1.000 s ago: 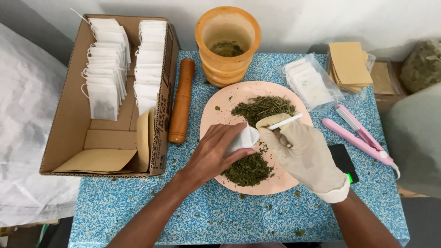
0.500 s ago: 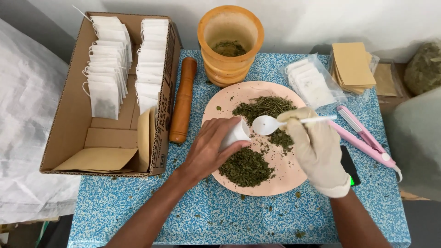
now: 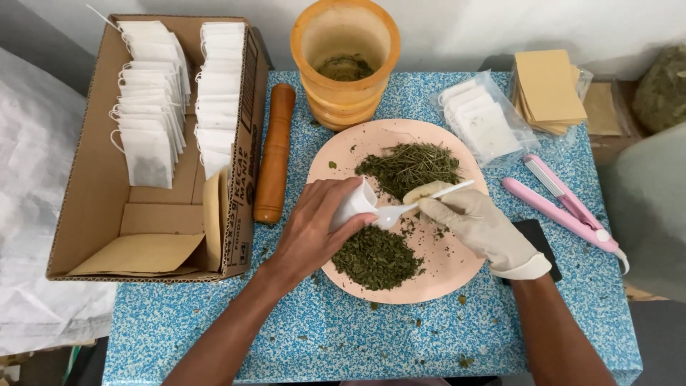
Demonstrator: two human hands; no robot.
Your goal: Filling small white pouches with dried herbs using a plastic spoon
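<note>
Left hand [image 3: 314, 229] holds tea bag [image 3: 355, 203]; gloved right hand [image 3: 480, 227] tips spoon [image 3: 414, 207], seemingly inside.

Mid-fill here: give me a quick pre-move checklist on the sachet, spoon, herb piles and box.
1. Left hand grips white sachet: ok.
2. Gloved right hand holds white spoon: ok.
3. Spoon bowl at sachet mouth: ok.
4. Sachet mouth open: cannot tell.
5. Herb piles on pink plate: ok, though flakes lie on the table.
6. Cardboard box beside left hand, sachets inside: ok.
</note>
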